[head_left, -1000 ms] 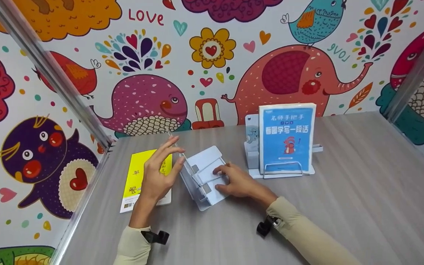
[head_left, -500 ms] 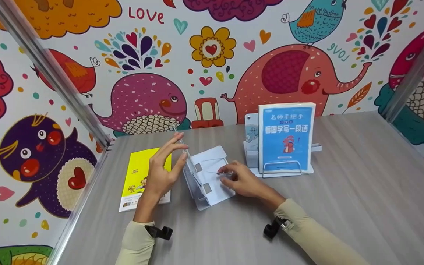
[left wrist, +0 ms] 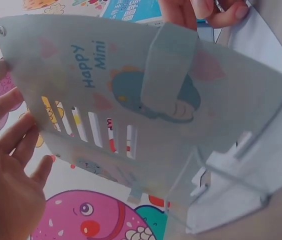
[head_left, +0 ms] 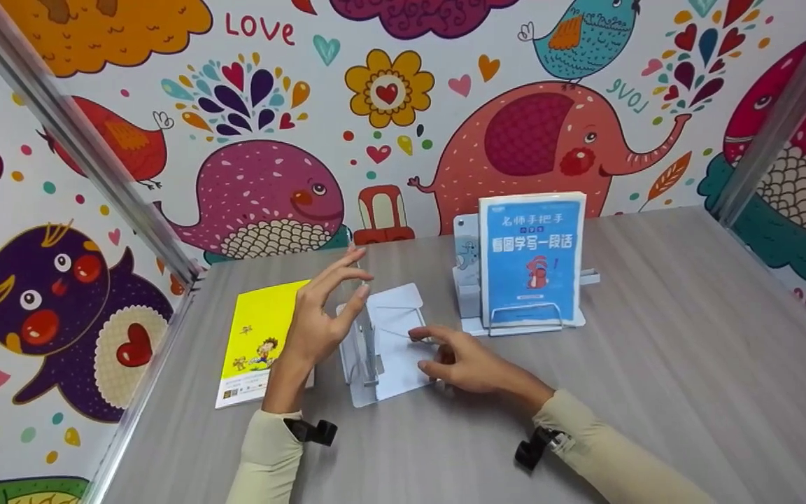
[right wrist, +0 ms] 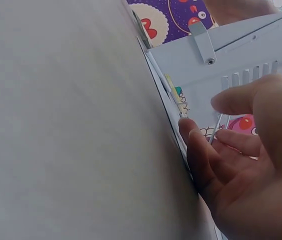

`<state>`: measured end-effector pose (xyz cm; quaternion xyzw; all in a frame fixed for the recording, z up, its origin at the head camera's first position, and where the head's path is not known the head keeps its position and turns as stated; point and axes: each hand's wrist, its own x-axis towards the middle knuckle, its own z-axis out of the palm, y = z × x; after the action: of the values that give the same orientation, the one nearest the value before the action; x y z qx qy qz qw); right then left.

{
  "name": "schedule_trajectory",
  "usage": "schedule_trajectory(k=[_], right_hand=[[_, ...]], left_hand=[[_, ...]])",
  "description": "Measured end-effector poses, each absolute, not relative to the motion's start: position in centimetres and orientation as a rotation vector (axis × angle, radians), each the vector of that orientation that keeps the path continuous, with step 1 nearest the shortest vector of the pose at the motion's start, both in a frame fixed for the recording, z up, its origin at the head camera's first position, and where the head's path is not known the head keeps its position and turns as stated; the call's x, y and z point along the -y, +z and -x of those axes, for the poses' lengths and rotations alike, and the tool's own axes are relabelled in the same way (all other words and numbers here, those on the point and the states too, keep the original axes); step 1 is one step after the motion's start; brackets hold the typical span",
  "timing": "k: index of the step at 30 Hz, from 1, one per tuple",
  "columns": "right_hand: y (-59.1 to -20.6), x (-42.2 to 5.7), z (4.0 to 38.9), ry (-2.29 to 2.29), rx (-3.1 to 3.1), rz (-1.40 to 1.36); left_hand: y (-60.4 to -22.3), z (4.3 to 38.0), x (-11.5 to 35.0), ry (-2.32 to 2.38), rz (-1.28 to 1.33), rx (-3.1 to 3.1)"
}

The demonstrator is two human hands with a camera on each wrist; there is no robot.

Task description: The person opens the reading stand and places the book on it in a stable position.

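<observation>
A pale folding metal book stand [head_left: 396, 371] stands on the table, its base flat and its back panel [left wrist: 126, 75] raised nearly upright, edge-on in the head view. The panel bears a printed blue dinosaur, the words "Happy Mini" and a row of slots. My left hand [head_left: 322, 318] touches the panel's upper edge with long, spread fingers [left wrist: 21, 135]. Over the base, my right hand [head_left: 462, 360] curls its fingers about a thin wire support [right wrist: 215, 128], the thumb [right wrist: 226, 101] raised close to it. A wire page holder [left wrist: 233, 177] juts from the panel's lower edge.
A yellow book [head_left: 256, 329] lies left of the stand, partly behind my left hand. At the back right, a blue-covered book [head_left: 532, 266] rests upright on another stand [head_left: 468, 266]. Patterned walls bound the table [head_left: 655, 350] behind and at left.
The panel has swung rightward from a left lean to nearly upright, my left hand moving with it. My right hand has drawn the wire support away from the panel, low over the base.
</observation>
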<state>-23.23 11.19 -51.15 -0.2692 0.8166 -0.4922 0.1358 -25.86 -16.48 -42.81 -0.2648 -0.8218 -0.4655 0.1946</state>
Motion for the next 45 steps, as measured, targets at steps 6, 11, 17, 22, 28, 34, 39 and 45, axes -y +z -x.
schedule_trajectory(k=[6, 11, 17, 22, 28, 34, 39, 45], right_hand=[[-51.4, -11.1, 22.8, -1.437, -2.279, 0.835], [-51.4, -11.2, 22.6, -1.459, -2.204, 0.875], [-51.3, -11.5, 22.7, -1.451, -2.185, 0.844], [-51.1, -11.4, 22.4, -1.482, -2.218, 0.814], [-50.5, -10.5, 21.5, -1.558, -2.351, 0.802], [-49.4, -8.6, 20.6, -1.552, -2.381, 0.849], [-49.2, -7.2, 20.4, -1.536, -2.475, 0.873], [-49.2, -7.0, 20.2, -1.590, -2.564, 0.813]], left_hand=[[-43.2, 26.1, 14.7, -1.289, 0.779, 2.365], [-43.6, 26.1, 13.6, -1.258, 0.799, 2.404], [-43.9, 26.3, 13.4, -1.274, 0.799, 2.398], [-44.9, 27.1, 14.2, -1.323, 0.750, 2.399], [-47.0, 28.7, 15.8, -1.346, 0.497, 2.503], [-49.2, 29.5, 17.1, -1.391, 0.334, 2.645], [-50.1, 29.4, 17.1, -1.464, 0.302, 2.673], [-50.3, 29.7, 16.5, -1.481, 0.315, 2.639]])
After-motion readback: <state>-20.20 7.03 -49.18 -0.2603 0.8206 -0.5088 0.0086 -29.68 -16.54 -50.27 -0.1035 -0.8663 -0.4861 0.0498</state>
